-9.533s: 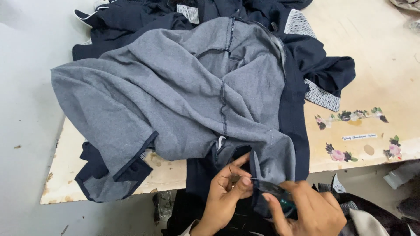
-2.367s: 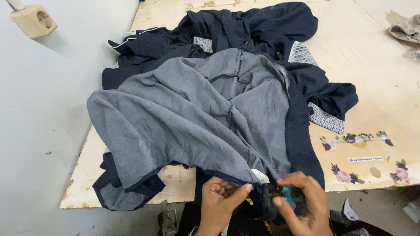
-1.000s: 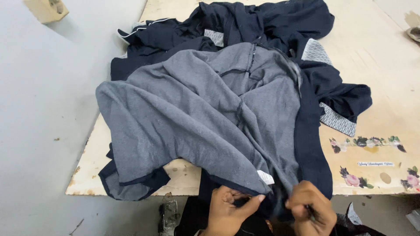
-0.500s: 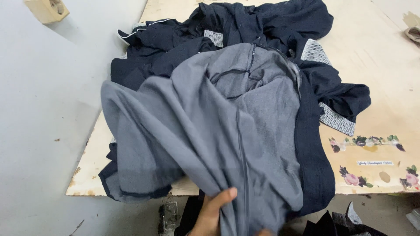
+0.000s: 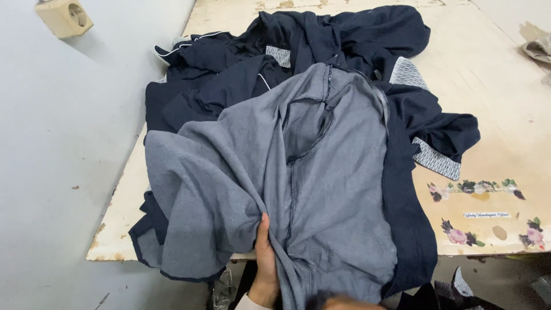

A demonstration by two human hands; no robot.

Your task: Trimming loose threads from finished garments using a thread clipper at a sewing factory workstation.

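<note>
Left hand [image 5: 265, 261] is coming up from the bottom edge, thumb up, fingers curled into a fold of the grey garment [image 5: 287, 189] — closed on the cloth, the fingers themselves mostly buried in it. Right hand [image 5: 344, 302] is showing only as a sliver at the frame's bottom edge under the grey hem; cannot tell whether it is gripping or open. The grey garment is lying inside-out, seams showing, draped over the near edge of the worn wooden board [image 5: 488, 103] and resting on top of a heap of navy garments [image 5: 321, 40] with grey patterned trim. To handle this well, judging from the bunching, the left hand should be taking the fold close to the seam and lifting evenly, so the grey piece is coming free without dragging the navy pieces off the board. A beige wall socket [image 5: 64, 17] is sitting on the pale wall at upper left; flower stickers [image 5: 476, 186] are marking the board's right side.
</note>
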